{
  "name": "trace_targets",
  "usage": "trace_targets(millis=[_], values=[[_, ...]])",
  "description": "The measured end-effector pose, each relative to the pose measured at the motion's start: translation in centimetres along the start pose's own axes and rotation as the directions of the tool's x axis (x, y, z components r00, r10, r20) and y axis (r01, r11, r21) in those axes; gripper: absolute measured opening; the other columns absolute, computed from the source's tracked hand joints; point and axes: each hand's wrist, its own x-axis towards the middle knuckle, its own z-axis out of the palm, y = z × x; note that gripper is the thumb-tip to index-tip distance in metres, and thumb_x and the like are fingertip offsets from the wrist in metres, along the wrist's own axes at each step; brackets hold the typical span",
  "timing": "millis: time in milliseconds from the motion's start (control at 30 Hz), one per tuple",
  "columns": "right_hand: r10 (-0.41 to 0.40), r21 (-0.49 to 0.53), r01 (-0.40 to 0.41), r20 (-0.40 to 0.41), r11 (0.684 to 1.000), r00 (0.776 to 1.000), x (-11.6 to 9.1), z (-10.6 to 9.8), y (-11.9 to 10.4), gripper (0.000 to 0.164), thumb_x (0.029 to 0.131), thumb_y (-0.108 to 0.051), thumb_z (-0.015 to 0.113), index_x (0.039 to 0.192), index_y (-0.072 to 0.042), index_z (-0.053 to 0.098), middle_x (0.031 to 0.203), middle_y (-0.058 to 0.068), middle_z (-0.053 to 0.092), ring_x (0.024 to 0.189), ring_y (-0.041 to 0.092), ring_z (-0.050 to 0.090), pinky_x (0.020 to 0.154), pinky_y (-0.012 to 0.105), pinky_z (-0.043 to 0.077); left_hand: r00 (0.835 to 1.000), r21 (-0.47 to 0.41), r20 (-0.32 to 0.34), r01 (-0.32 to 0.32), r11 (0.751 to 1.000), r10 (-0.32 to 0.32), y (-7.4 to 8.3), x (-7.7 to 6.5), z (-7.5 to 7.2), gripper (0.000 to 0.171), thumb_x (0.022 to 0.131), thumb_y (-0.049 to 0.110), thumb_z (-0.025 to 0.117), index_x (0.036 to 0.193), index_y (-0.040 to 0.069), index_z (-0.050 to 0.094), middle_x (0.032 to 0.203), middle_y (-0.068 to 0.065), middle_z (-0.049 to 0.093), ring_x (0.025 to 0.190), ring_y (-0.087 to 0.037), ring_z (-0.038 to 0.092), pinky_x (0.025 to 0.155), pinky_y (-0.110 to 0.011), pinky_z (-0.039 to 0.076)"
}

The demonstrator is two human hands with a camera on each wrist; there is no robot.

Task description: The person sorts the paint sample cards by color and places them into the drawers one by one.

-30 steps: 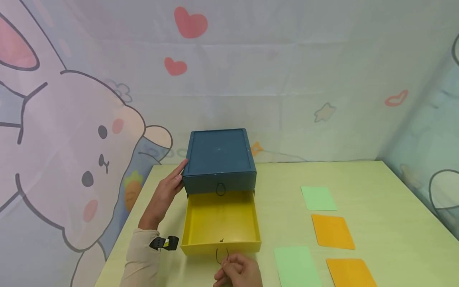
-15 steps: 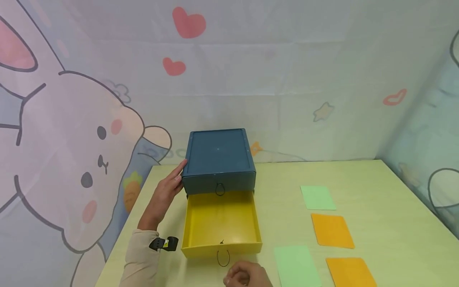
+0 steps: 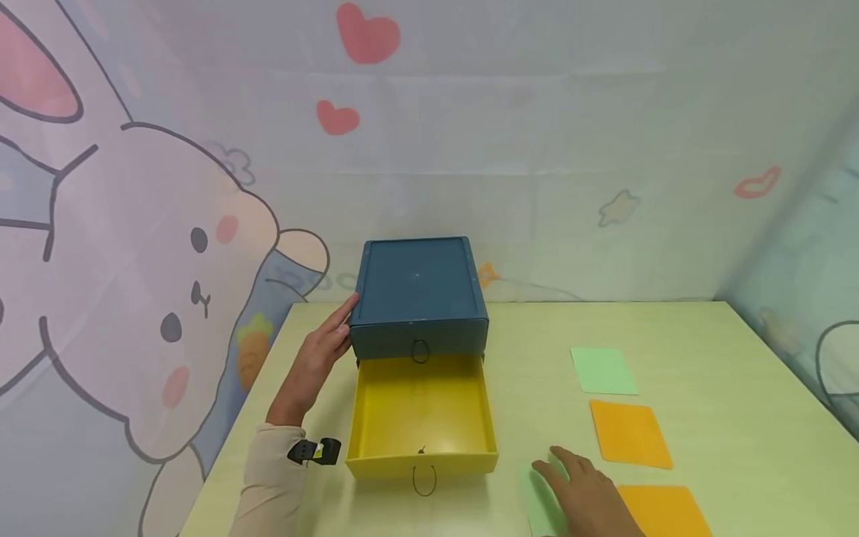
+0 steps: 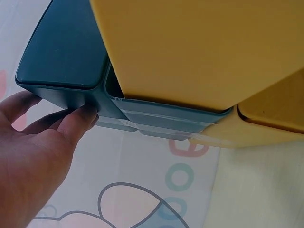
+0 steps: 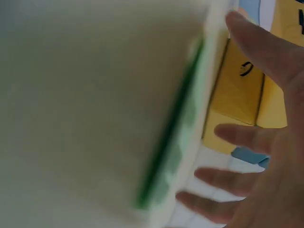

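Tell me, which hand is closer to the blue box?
The left hand. It touches the left side of the blue box. The right hand is farther away, nearer the person and off to the box's right, by a green card.

Head camera looks forward, down at table (image 3: 725,388); wrist cameras close in; all show yellow drawer (image 3: 423,414).

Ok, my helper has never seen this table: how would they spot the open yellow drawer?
On the pale table, find the blue-topped cabinet with the left hand against its side. Just beneath its blue drawer, a yellow drawer juts toward the camera. Unlike the blue one, it is pulled out, showing its inside.
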Motion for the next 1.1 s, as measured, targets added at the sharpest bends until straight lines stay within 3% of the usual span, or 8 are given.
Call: trace_targets(millis=[100, 167, 333, 533, 733, 933, 1100], values=[[0.109, -0.027, -0.108, 0.069, 0.994, 0.992, -0.3, 0.8, 0.0, 0.117, 0.048, -0.099, 0.062, 0.132, -0.018, 0.056, 0.139, 0.023, 0.054, 0.12, 0.046, 0.057, 0.081, 0.069, 0.053, 1.0, 0.007, -0.003, -0.003, 1.0, 0.003, -0.1, 0.0, -0.1, 0.054, 0.11, 0.032, 0.028, 0.162, 0.021, 0.022, 0.171, -0.005, 0.015, 0.157, -0.029, 0.021, 0.121, -0.04, 0.027], [0.162, -0.033, -0.159, 0.1, 0.987, 0.982, -0.3, 1.1, -0.1, 0.116, 0.049, -0.096, 0.064, 0.134, -0.018, 0.055, 0.141, 0.023, 0.053, 0.124, 0.048, 0.054, 0.085, 0.073, 0.05, 1.0, 0.009, -0.009, -0.005, 1.0, 0.005, -0.1, 0.1, 0.0, 0.054, 0.11, 0.033, 0.028, 0.162, 0.021, 0.022, 0.171, -0.005, 0.016, 0.157, -0.03, 0.021, 0.121, -0.041, 0.027], [0.187, -0.064, -0.18, 0.133, 0.982, 0.973, 0.1, 1.0, -0.3, 0.1, 0.059, -0.079, 0.076, 0.133, -0.016, 0.056, 0.137, 0.02, 0.054, 0.123, 0.047, 0.054, 0.078, 0.064, 0.055, 1.0, 0.021, -0.014, -0.006, 1.0, 0.006, 0.0, 0.0, 0.0, 0.054, 0.11, 0.032, 0.028, 0.162, 0.021, 0.022, 0.171, -0.006, 0.015, 0.157, -0.031, 0.02, 0.122, -0.044, 0.027], [0.171, -0.051, -0.165, 0.172, 0.985, 0.97, 0.6, 0.2, -0.4, 0.094, 0.058, -0.069, 0.083, 0.13, -0.015, 0.056, 0.13, 0.016, 0.052, 0.116, 0.043, 0.054, 0.068, 0.056, 0.055, 1.0, 0.037, -0.018, -0.005, 0.999, 0.006, 0.0, -0.1, 0.1, 0.054, 0.11, 0.032, 0.028, 0.162, 0.02, 0.022, 0.171, -0.006, 0.015, 0.157, -0.032, 0.021, 0.121, -0.044, 0.027], [0.179, 0.013, -0.186, 0.213, 0.982, 0.961, 1.1, -0.5, -0.2, 0.099, 0.051, -0.068, 0.088, 0.13, -0.018, 0.056, 0.128, 0.014, 0.052, 0.114, 0.041, 0.053, 0.067, 0.054, 0.053, 1.0, 0.044, -0.019, -0.01, 0.999, 0.011, 0.1, -0.1, 0.2, 0.055, 0.11, 0.034, 0.029, 0.162, 0.02, 0.022, 0.17, -0.006, 0.016, 0.157, -0.033, 0.021, 0.122, -0.046, 0.027], [0.138, 0.049, -0.147, 0.159, 0.988, 0.978, 0.6, -0.4, 0.0, 0.115, 0.044, -0.083, 0.082, 0.136, -0.019, 0.055, 0.134, 0.019, 0.05, 0.117, 0.045, 0.052, 0.068, 0.059, 0.054, 0.999, 0.055, -0.025, -0.024, 0.998, 0.025, 0.0, -0.2, 0.2, 0.055, 0.109, 0.034, 0.03, 0.162, 0.02, 0.022, 0.17, -0.007, 0.016, 0.156, -0.034, 0.022, 0.123, -0.05, 0.026], [0.213, 0.021, -0.218, 0.143, 0.976, 0.967, 0.4, -0.5, -0.1, 0.111, 0.048, -0.073, 0.087, 0.137, -0.015, 0.055, 0.133, 0.024, 0.048, 0.11, 0.044, 0.054, 0.059, 0.051, 0.054, 0.999, 0.062, -0.025, -0.028, 0.998, 0.029, 0.0, -0.2, 0.1, 0.054, 0.11, 0.033, 0.03, 0.162, 0.02, 0.022, 0.17, -0.007, 0.016, 0.156, -0.035, 0.023, 0.123, -0.053, 0.026]])
